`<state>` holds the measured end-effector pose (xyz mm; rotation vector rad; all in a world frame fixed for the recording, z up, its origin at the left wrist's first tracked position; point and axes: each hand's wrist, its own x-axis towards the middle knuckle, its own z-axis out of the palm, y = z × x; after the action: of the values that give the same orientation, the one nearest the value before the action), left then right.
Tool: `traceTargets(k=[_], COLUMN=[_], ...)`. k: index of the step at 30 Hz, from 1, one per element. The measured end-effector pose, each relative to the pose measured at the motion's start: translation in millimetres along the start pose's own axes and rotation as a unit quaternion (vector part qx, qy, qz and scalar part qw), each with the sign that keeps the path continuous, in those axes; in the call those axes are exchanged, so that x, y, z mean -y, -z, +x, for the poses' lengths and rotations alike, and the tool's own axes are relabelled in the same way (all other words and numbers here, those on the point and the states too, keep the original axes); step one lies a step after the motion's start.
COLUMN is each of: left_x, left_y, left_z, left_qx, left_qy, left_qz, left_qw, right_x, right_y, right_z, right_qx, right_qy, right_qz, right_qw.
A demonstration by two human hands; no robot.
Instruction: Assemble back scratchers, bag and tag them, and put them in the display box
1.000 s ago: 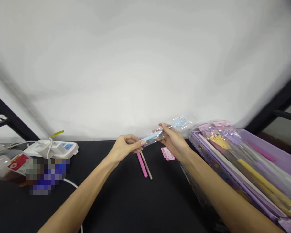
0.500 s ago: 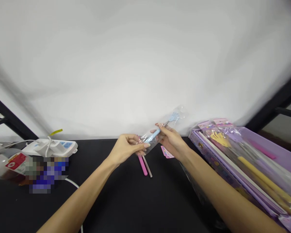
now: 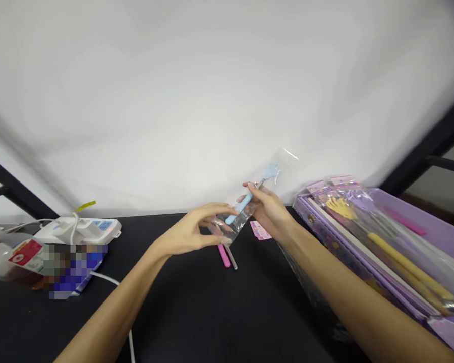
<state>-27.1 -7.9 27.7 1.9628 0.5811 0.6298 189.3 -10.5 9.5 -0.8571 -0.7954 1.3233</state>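
A light blue back scratcher with a hand-shaped head slants up to the right inside a clear plastic bag. My right hand grips it through the bag near the top of its handle. At the bag's lower end is my left hand, its index finger stretched along the upper side, with thumb and other fingers on the film. Below them on the black table lies a pink handle beside a thin metal rod; their far ends are hidden. A pink printed card lies by my right wrist.
At right, a purple box holds bagged back scratchers, including a yellow one. Clear plastic lies under my right forearm. At left are a white power strip with cords and a labelled clear bottle. A white wall stands behind.
My left hand has opened its grip wider, its index finger now stretched along the bag's upper side. The bag's top end has spread and risen slightly. My right hand keeps its hold.
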Motion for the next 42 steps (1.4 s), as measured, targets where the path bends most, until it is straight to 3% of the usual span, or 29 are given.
traceTargets(k=[6, 10, 15, 20, 24, 32, 38, 42], left_x=[-7, -5, 1, 10, 17, 24, 22, 22], left_y=[-14.4, -23.8, -29.2, -30.5, -31.0, -30.6, -36.6, -32.4], left_z=[4, 3, 4, 7, 8, 9, 5, 8], left_qx=[-0.015, -0.056, -0.046, -0.027, -0.039, -0.080, -0.007, -0.024], left_qy=[-0.031, 0.016, 0.074, 0.136, 0.141, 0.114, 0.120, 0.090], left_qz=[0.041, -0.047, -0.193, -0.193, -0.126, -0.108, -0.024, 0.007], left_qw=[0.999, 0.997, 0.977, 0.971, 0.981, 0.984, 0.993, 0.996], right_x=[5, 5, 8, 7, 8, 18, 16, 14], right_y=[-11, -11, -9, -11, -13, -2, 0, 1], right_z=[-10, -11, -14, -16, -13, -5, -5, -4], right_qx=[0.083, 0.088, 0.130, 0.210, 0.172, 0.139, 0.134, 0.133], right_qy=[0.014, 0.033, 0.033, 0.041, 0.086, 0.052, 0.075, 0.088], right_qz=[-0.078, -0.127, -0.180, -0.248, -0.315, -0.319, -0.306, -0.297], right_qw=[0.993, 0.987, 0.975, 0.945, 0.930, 0.936, 0.939, 0.941])
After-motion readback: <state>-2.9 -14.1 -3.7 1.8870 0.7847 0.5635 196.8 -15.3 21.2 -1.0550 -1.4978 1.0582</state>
